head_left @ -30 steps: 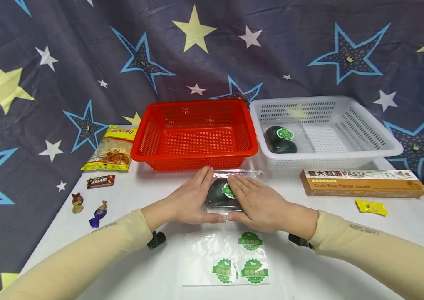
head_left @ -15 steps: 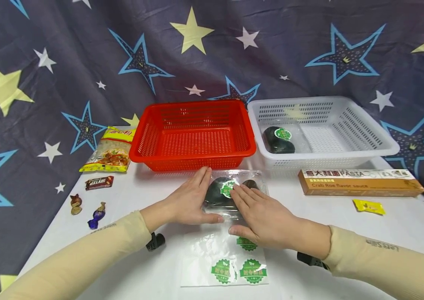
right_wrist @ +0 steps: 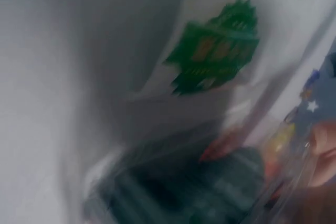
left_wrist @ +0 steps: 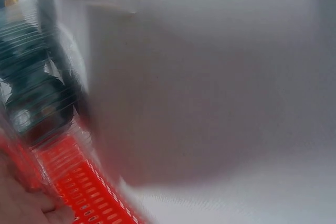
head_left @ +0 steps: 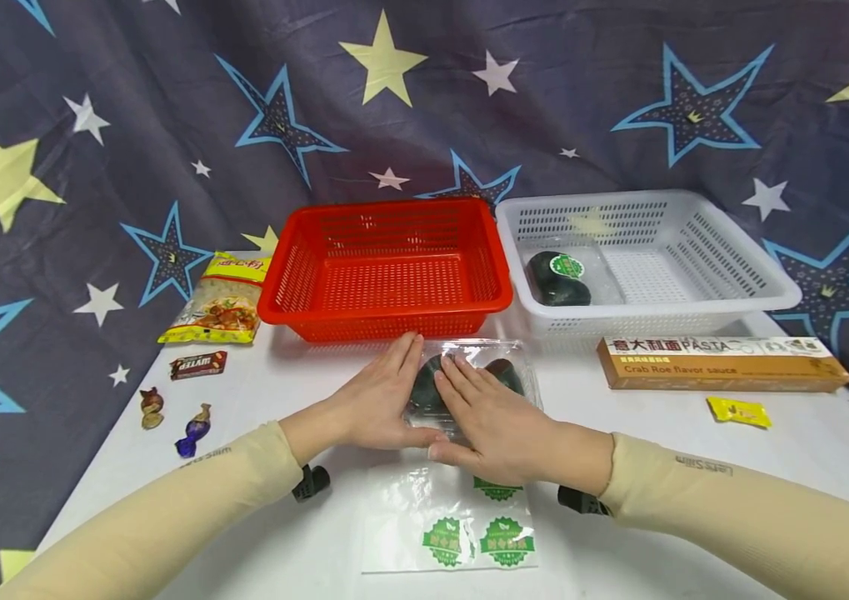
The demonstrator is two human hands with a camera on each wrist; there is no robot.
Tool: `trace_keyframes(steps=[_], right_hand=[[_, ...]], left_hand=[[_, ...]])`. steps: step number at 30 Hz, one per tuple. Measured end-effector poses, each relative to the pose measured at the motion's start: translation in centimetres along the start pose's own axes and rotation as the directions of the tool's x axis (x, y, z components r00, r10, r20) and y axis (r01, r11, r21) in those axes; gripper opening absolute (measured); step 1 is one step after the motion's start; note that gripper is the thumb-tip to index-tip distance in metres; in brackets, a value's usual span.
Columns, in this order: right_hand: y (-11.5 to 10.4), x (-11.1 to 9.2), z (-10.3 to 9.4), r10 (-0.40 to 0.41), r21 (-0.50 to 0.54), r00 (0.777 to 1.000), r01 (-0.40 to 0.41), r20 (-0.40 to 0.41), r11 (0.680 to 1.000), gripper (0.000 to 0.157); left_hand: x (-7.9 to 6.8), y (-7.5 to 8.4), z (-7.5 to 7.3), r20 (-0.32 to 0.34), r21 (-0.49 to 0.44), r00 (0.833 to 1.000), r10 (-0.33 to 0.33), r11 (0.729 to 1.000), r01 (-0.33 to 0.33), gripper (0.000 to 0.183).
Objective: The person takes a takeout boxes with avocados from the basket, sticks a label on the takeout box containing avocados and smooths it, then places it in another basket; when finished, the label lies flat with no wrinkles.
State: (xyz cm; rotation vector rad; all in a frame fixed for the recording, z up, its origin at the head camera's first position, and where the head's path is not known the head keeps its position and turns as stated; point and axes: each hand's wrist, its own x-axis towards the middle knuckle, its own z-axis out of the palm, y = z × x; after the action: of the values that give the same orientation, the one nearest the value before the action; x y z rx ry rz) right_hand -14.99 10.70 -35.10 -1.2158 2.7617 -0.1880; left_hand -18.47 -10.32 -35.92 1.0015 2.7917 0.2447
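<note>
A clear plastic clamshell box (head_left: 533, 390) lies on the white table with dark green, avocado-like fruits (head_left: 505, 375) inside. My left hand (head_left: 372, 402) rests along its left side, fingers straight and thumb at the near edge. Flat on the lid lies my right hand (head_left: 502, 423), fingers extended over the left fruit, covering the round sticker there. A sheet of green-and-white stickers (head_left: 394, 533) lies just in front of the box. The left wrist view shows the box (left_wrist: 37, 93) blurred; the right wrist view catches a dark fruit (right_wrist: 184, 187) and a green sticker (right_wrist: 215, 51).
Behind the box stand a red basket (head_left: 394, 321) and a white basket (head_left: 694, 312) holding a similar stickered box (head_left: 604, 275). To the left lie a yellow noodle bag (head_left: 222, 300) and several small sweets (head_left: 199, 365). A pasta box (head_left: 724, 367) and yellow sweet (head_left: 739, 412) lie right.
My right hand first slid right, uncovering the sticker on the lid, then came back left and now covers it. My left hand has stayed at the box's left side.
</note>
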Motion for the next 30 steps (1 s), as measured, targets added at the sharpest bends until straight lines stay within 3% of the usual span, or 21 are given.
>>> trace_keyframes(steps=[7,19,30], right_hand=[[1.1,-1.1,-0.2,-0.067,-0.089,0.997,0.064,-0.027,0.994,0.086],[2.7,-3.4,-0.8,-0.065,-0.223,0.996,0.048,-0.068,0.974,0.085],[3.1,-3.9,-0.7,-0.055,-0.186,0.988,0.027,-0.145,0.982,0.076]], left_hand=[[0.0,0.0,0.1,-0.012,-0.012,1.000,-0.019,1.000,0.019,0.121],[0.0,0.1,0.0,-0.011,-0.015,1.000,-0.018,1.000,0.018,0.121],[0.0,0.1,0.1,-0.007,-0.032,1.000,-0.021,0.999,0.021,0.122]])
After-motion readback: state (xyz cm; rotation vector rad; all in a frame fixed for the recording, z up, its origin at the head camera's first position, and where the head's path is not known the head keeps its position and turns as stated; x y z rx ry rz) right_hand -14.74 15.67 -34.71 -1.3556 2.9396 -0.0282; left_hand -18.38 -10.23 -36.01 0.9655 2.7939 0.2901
